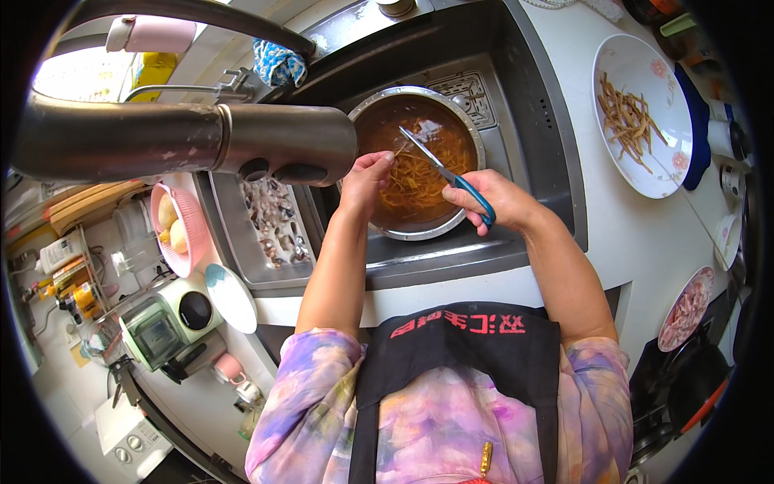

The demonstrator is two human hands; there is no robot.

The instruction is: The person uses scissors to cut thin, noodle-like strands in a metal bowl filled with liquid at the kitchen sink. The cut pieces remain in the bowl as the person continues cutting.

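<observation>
My left hand (366,181) pinches a thin brown strip (400,149) over the steel basin (479,142). In my right hand (499,196) is a pair of scissors (444,171) with blue handles, its blades pointing up and left over the water near the strip. Brown water fills much of the basin, and many thin yellow-brown strips (423,187) lie in it. The basin stands in the dark sink (514,91). To the right, on the counter, a white flowered plate (656,109) holds a small heap of similar strips (629,121).
A large faucet (284,142) reaches in from the left, close to the basin. The side sink compartment (275,275) contains small grey pieces (275,218). A pink basket (193,224) and a white plate (233,299) stand left; a plate of sliced meat (686,308) sits at right.
</observation>
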